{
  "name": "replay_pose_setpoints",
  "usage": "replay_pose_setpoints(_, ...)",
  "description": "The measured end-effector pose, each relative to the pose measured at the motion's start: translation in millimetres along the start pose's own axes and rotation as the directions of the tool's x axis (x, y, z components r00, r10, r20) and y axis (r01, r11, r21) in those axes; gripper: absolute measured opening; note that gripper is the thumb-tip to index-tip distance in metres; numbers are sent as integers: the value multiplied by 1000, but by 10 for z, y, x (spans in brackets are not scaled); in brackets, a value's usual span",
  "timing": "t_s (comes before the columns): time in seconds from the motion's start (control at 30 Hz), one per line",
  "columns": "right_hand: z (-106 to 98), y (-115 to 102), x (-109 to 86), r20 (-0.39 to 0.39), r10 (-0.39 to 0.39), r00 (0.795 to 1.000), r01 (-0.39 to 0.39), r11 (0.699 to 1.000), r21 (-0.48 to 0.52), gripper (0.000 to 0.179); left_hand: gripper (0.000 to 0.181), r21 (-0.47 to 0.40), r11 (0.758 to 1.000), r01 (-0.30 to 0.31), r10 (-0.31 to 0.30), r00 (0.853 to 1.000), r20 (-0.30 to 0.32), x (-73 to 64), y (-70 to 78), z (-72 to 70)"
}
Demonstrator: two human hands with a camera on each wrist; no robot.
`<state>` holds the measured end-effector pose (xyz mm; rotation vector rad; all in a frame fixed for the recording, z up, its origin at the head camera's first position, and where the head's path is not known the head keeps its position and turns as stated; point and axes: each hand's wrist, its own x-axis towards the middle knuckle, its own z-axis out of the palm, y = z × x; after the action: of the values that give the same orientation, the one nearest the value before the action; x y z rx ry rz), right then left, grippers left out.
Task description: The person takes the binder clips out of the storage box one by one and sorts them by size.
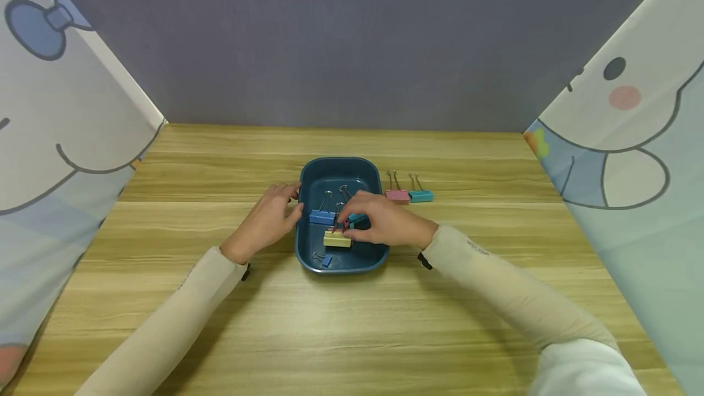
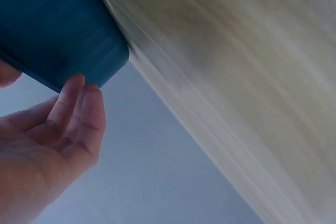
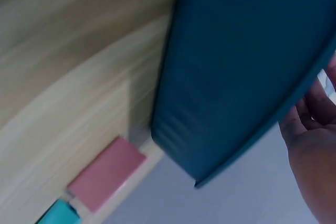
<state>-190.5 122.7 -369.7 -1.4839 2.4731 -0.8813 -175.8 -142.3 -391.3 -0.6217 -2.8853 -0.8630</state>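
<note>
So the yellow clip point(image 1: 337, 239) is sitting in the lower half of the tray point(image 1: 338, 165), with the right hand point(image 1: 379, 219) reaching in over the right rim. Its fingers are bent and the gap to the thumb is narrow, right at the clip's right end; can't tell if they're actually pinching it. There's a red bit point(image 1: 346, 225) crammed in there, plus a teal clip point(image 1: 356, 218) partly blocked by the hand. Big blue clip point(image 1: 322, 217) is just up and left, small blue clip point(image 1: 327, 260) just below.

Left hand point(image 1: 269, 216) is at the left rim, fingers loosely bent, fingertips against the outside wall. Outside, near the right rim, there's a pink clip point(image 1: 397, 196) and a turquoise clip point(image 1: 421, 197) side by side on the wood table point(image 1: 352, 335). Both wrist cams mostly get tray wall, which hides the clips inside. Cartoon panels point(image 1: 627, 109) flank the table.
</note>
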Motion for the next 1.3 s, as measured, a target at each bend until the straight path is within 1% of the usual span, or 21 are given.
replay_pose_setpoints(0.2,94,-14,71,52,1,999,0,1000,-21,18,48,7,1000,-4,4,1000,1,7,-10,5)
replay_pose_setpoints(0.4,140,1,98,90,35,995,-30,998,-55,18,49,4,1000,0,0,1000,-2,12,-20,13)
replay_pose_setpoints(0.6,154,12,107,106,59,993,-52,997,-61,17,49,5,1000,6,-6,1000,0,20,0,4)
replay_pose_setpoints(0.87,174,16,135,131,55,990,-46,996,-78,14,49,9,1000,15,-15,1000,7,21,6,2)
replay_pose_setpoints(1.1,178,24,130,115,52,992,-42,995,-94,10,49,6,1000,15,-15,1000,5,31,7,6)
replay_pose_setpoints(1.3,155,33,104,41,6,999,-3,997,-79,12,49,6,1000,18,-18,1000,11,24,10,3)
